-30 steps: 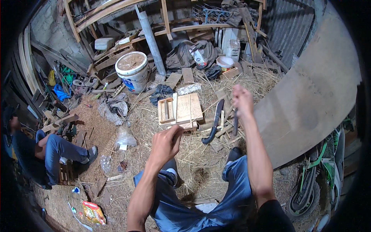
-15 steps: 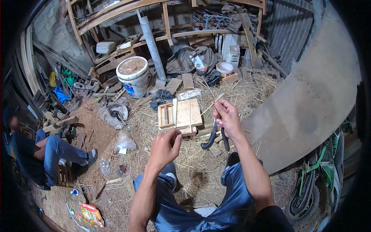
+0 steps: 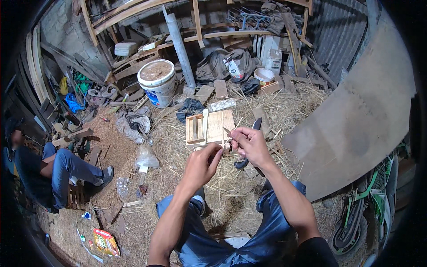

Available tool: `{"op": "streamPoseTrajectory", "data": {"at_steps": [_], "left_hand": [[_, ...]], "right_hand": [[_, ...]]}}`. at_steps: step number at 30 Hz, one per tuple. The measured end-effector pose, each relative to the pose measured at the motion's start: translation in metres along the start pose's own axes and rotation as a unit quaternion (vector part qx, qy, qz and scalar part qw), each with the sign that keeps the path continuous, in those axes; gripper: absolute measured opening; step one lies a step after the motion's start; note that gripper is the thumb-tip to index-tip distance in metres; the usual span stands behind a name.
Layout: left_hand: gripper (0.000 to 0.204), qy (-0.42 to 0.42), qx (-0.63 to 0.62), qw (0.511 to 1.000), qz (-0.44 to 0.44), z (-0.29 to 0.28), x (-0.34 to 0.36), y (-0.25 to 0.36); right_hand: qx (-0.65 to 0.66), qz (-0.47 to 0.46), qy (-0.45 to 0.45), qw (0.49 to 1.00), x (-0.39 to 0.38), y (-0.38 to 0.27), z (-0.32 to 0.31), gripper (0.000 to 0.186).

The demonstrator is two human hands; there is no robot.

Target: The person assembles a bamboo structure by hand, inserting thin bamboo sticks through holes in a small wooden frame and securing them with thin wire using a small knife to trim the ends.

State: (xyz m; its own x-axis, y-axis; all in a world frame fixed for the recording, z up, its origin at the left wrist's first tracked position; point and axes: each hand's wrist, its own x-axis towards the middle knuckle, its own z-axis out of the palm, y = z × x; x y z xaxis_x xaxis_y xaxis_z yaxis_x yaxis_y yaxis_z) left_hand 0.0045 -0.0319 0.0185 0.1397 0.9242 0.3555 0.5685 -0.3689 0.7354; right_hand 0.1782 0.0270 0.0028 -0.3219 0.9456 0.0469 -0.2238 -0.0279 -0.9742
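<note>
In front of my knees, both my hands are up over the straw-covered floor. My left hand [image 3: 200, 165] is closed, with thumb and forefinger pinching a thin pale stick [image 3: 224, 141]. Close beside it, my right hand [image 3: 250, 144] is curled closed, and a small pointed blade [image 3: 227, 131] juts from its fingertips toward the stick. Black curved handles [image 3: 241, 164] show around and below my right hand; whether they join the blade is hidden. Behind my hands lies a pale wooden box [image 3: 219, 121] with a slatted compartment on its left.
A white bucket [image 3: 156, 82] of brownish material stands beyond the box, beside a grey post [image 3: 180, 49]. At the left a seated person [image 3: 66, 171] is near scrap wood. On the right are a large curved sheet [image 3: 351, 111] and a green-framed motorcycle [image 3: 364, 200].
My hands have come closer together, the right moving down and left, the left moving up and right. The blade now shows at my right fingertips. The view has shifted slightly.
</note>
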Motion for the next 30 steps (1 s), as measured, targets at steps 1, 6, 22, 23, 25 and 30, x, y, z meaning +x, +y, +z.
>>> {"op": "streamPoseTrajectory", "data": {"at_steps": [1,6,22,23,25,30], "left_hand": [[0.013,-0.006,0.001,1.0,-0.008,-0.001,0.002,0.0],[0.012,-0.024,0.022,0.999,0.033,0.0,0.003,0.002],[0.013,-0.022,0.012,0.999,0.021,-0.009,-0.006,-0.002],[0.013,-0.032,0.01,0.999,0.024,-0.01,-0.006,-0.003],[0.013,-0.029,0.017,0.999,0.0,-0.012,-0.008,-0.006],[0.012,-0.005,0.039,0.999,-0.013,-0.011,0.0,0.0]], "right_hand": [[-0.003,-0.006,0.008,1.0,0.002,-0.001,-0.002,0.021],[-0.024,-0.024,0.129,0.991,0.012,-0.007,-0.019,0.021],[0.016,0.044,0.046,0.998,0.012,-0.011,-0.016,0.025],[0.024,0.028,0.068,0.997,0.016,-0.014,-0.028,0.025],[0.04,-0.001,0.112,0.993,0.02,-0.016,-0.044,0.025],[0.036,0.027,-0.005,0.999,-0.004,-0.009,-0.009,0.025]]}}
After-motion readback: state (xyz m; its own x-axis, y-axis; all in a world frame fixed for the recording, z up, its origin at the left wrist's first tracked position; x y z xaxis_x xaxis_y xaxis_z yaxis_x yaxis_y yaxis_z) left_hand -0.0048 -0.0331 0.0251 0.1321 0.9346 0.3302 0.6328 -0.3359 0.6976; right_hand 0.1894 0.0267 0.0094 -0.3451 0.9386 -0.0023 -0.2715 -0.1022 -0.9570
